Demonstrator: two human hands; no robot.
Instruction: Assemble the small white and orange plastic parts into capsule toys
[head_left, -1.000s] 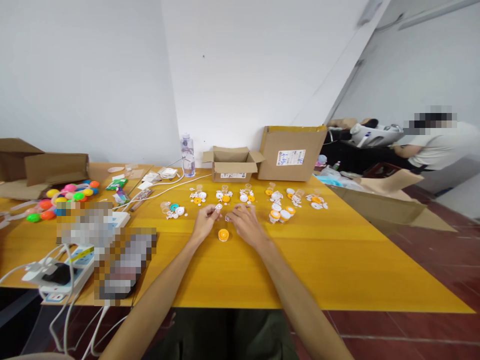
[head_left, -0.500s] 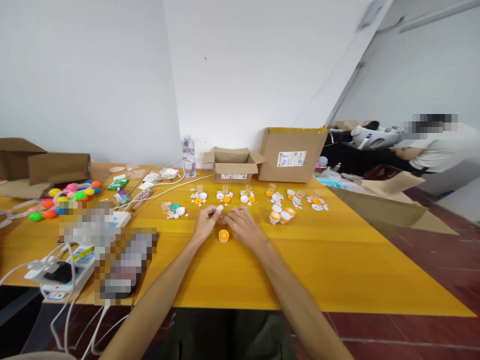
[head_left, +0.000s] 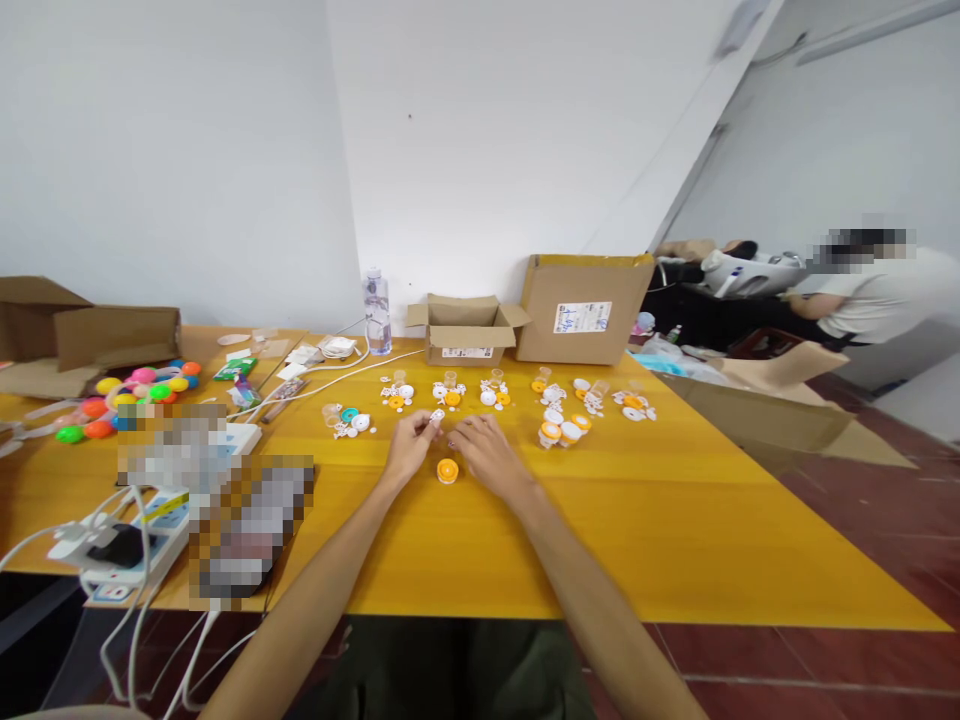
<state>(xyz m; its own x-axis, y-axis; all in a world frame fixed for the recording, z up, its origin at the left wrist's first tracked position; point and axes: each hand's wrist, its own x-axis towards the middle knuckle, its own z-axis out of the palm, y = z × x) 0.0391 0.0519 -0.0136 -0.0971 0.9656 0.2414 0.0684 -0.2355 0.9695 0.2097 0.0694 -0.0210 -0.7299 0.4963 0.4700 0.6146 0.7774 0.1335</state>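
Note:
My left hand pinches a small white plastic piece with holes between thumb and fingers, a little above the table. My right hand is beside it on the right, palm down, with its fingers curled together. What its fingertips hold, if anything, is too small and hidden to make out. Just below and between both hands sits a round orange and white plastic part on the table. Behind the hands lie small piles of white and orange parts with clear cups.
An orange and white cluster of parts lies right of my right hand. An open carton, a larger box and a water bottle stand at the back. A power strip with cables occupies the left. A person sits far right.
The white piece in my left hand has shifted very slightly left and tilted. My right fingers have curled in a little, covering the tiny part that showed near their tips.

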